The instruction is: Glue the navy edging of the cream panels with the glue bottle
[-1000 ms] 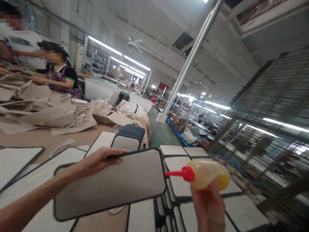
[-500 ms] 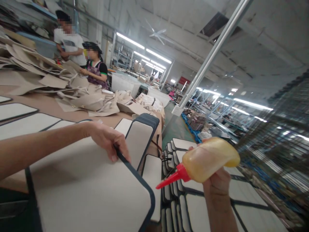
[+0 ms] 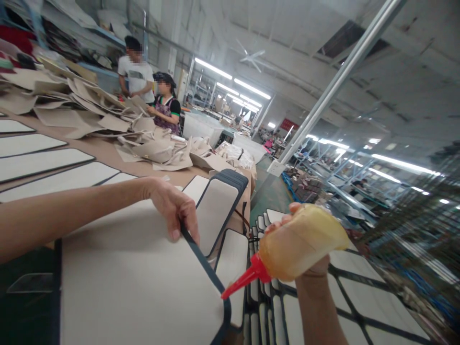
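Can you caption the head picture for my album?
Left hand grips a panel; right hand points a bottle at its edge.

A broad off-white panel (image 3: 143,282) with dark edging (image 3: 205,262) and a rounded corner fills the near foreground, while a translucent, yellowish squeeze bottle (image 3: 302,244) tilts down to the left, its tapered red nozzle (image 3: 242,281) ending at that edging, perhaps touching, though contact is unclear.

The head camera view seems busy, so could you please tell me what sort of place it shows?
Probably a factory workshop: rows of tube lights, heaped beige pieces and stacked dark-edged panels suggest it.
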The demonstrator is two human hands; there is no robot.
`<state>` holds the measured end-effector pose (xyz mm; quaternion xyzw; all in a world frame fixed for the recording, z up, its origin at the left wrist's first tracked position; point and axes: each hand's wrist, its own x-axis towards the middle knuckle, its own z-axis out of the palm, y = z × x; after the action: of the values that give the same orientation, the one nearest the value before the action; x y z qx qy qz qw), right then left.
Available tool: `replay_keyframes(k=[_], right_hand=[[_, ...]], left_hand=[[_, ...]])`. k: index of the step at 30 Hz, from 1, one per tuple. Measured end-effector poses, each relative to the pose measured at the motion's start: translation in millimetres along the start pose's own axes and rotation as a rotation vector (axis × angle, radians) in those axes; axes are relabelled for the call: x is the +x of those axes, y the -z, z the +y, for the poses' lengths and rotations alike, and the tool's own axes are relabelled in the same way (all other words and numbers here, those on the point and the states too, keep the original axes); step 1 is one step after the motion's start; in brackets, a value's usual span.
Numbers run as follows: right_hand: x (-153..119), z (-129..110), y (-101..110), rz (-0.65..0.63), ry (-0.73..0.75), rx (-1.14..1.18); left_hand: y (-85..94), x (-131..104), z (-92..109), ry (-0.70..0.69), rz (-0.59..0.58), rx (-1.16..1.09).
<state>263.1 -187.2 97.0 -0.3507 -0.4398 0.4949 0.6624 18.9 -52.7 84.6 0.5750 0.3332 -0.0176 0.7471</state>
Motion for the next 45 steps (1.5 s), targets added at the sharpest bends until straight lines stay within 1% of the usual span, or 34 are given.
replay_keyframes(k=[2,4,6,7,8,9,10,11,12,13,16,17,19,22,25,29,33,36,40,45], right_hand=[[-0.3,1.0,-4.3,0.02,0.01,0.021],[-0.3,1.8,-6.4,0.024,0.015,0.034],[0.5,2.5,-4.5,-0.013,0.009,0.035],[1.6,3.0,-1.8,-0.043,0.003,0.038],[3.2,3.8,2.1,-0.087,-0.003,0.043],[5.2,5.0,6.8,-0.141,-0.005,0.047],[7.4,6.4,11.8,-0.188,-0.001,0.05],[9.6,8.1,16.8,-0.217,0.008,0.052],[11.4,9.9,21.2,-0.218,0.022,0.053],[12.8,11.6,24.6,-0.193,0.039,0.052],[13.3,15.1,28.2,-0.054,0.094,0.042],[12.5,15.7,27.9,-0.029,0.111,0.037],[10.2,16.4,27.5,-0.019,0.135,0.03],[6.8,17.8,30.5,-0.069,0.138,0.034],[3.6,21.4,36.7,-0.072,0.146,0.049],[-1.8,28.9,41.8,-0.016,0.212,0.005],[-9.6,36.8,41.4,0.027,0.275,-0.006],[-14.8,40.7,40.7,0.076,0.312,-0.02],[-14.3,43.1,42.6,0.157,0.348,-0.03],[-7.3,46.3,45.9,0.203,0.316,-0.02]], left_hand=[[-0.6,-1.4,-1.0,-0.013,-0.037,0.026],[-0.7,-2.2,-1.9,-0.027,-0.007,-0.023],[-0.6,-2.8,-3.0,-0.039,0.06,-0.115],[-0.4,-2.9,-3.7,-0.052,0.067,-0.128],[0.2,-2.9,-4.5,-0.075,0.04,-0.097],[1.1,-2.8,-5.3,-0.109,-0.021,-0.022],[2.4,-2.4,-6.1,-0.147,-0.108,0.083],[4.3,-1.7,-6.9,-0.188,-0.198,0.193],[6.7,-0.6,-7.4,-0.233,-0.268,0.288],[9.4,0.7,-7.8,-0.266,-0.331,0.367],[18.1,5.8,-7.7,-0.311,-0.479,0.529],[20.6,7.4,-7.5,-0.323,-0.514,0.569],[24.5,9.3,-7.6,-0.357,-0.56,0.621],[27.9,8.5,-9.5,-0.397,-0.566,0.629],[31.6,5.0,-12.8,-0.372,-0.537,0.611],[40.9,1.1,-18.4,-0.319,-0.48,0.574],[51.6,-0.5,-24.6,-0.335,-0.411,0.552],[56.4,-1.7,-28.1,-0.328,-0.377,0.537],[56.4,-4.8,-27.9,-0.319,-0.369,0.533],[53.9,-7.2,-23.9,-0.374,-0.373,0.533]])
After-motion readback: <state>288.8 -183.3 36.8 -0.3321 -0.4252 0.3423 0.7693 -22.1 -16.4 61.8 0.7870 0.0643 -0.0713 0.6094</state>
